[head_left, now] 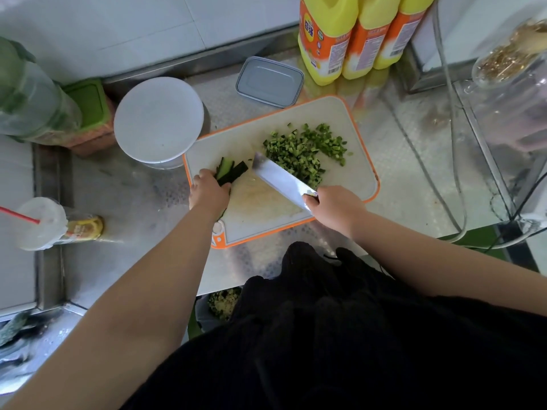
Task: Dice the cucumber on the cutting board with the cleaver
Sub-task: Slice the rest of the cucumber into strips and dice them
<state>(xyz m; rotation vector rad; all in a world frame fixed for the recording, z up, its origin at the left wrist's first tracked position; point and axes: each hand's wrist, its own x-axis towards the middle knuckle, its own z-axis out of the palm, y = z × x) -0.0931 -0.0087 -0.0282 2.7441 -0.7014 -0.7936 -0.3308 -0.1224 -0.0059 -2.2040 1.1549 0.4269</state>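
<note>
On the orange-rimmed white board (349, 161), the left hand (209, 192) curls over dark-skinned cucumber strips (232, 171) at its left edge, the right hand (334, 207) grasps the broad shiny cleaver (281, 180), and glossy green dice (305, 149) lie heaped far right.

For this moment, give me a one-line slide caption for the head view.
Left hand holds cucumber strips on the cutting board; right hand grips the cleaver beside the diced pile.
</note>
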